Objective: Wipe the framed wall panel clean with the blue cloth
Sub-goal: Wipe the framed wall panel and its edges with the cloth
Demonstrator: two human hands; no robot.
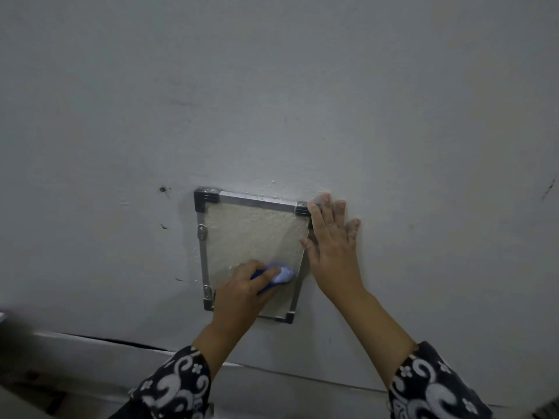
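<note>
A small framed wall panel (251, 234) with a metal frame and a rough beige face is set in the grey wall. My left hand (245, 293) is closed around the blue cloth (279, 275) and presses it on the panel's lower part, covering the lower left of the face. My right hand (332, 243) lies flat with fingers spread on the wall, over the panel's right edge and top right corner. Water droplets dot the wall just above the frame.
The grey wall (272, 101) fills most of the view, with a small dark hole (162, 189) left of the panel and a few dark marks. A pale ledge or skirting (90, 343) runs below the panel. Patterned black-and-white sleeves cover both forearms.
</note>
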